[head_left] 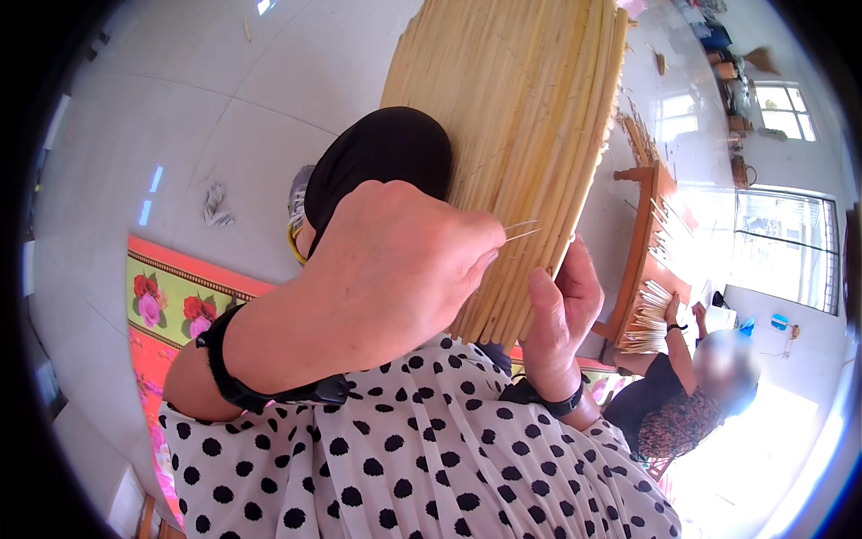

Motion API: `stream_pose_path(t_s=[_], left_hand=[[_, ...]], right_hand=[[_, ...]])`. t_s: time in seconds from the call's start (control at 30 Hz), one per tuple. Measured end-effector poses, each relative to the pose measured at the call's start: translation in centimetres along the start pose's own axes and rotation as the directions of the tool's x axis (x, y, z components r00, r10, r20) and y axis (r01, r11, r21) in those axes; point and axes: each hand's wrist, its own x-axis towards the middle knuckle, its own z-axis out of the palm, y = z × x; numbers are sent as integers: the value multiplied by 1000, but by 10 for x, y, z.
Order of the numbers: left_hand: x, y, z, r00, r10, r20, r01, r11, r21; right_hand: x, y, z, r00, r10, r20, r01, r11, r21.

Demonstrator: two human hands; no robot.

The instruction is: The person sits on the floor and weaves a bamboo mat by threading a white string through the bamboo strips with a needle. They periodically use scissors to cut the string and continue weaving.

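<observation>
A large woven panel of pale straw stalks (521, 117) stands upright on my lap, leaning away from me. My left hand (395, 269) is closed in front of it, pinching thin straw strands (519, 231) between thumb and fingertips at the panel's face. My right hand (561, 319) grips the panel's lower right edge, thumb on the front. Both wrists wear black bands. My knee in black cloth (382, 157) rises behind the left hand, and my white dress with black dots (413, 458) fills the lower picture.
Another person (691, 386) sits at the right, a hand at a wooden frame (646, 234) holding straw bundles. A red floral mat (171, 305) lies on the pale tiled floor at the left, with a crumpled cloth (215, 205) beyond. Bright windows stand at the right.
</observation>
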Motion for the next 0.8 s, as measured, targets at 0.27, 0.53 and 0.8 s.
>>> stream_pose_path(t_s=[0.27,0.53,0.8], left_hand=[[17,25,-19,991,-10,134,-14,984,178],[18,36,-17,992,-112,54,105,988,114],[17,49,-15,991,-126,47,106,947,302]], right_hand=[[3,7,4,977,-210,39,204,971,126],[12,14,10,950,-312,16,303,933,195],[22,21,10,917,-399,10,383,888,256]])
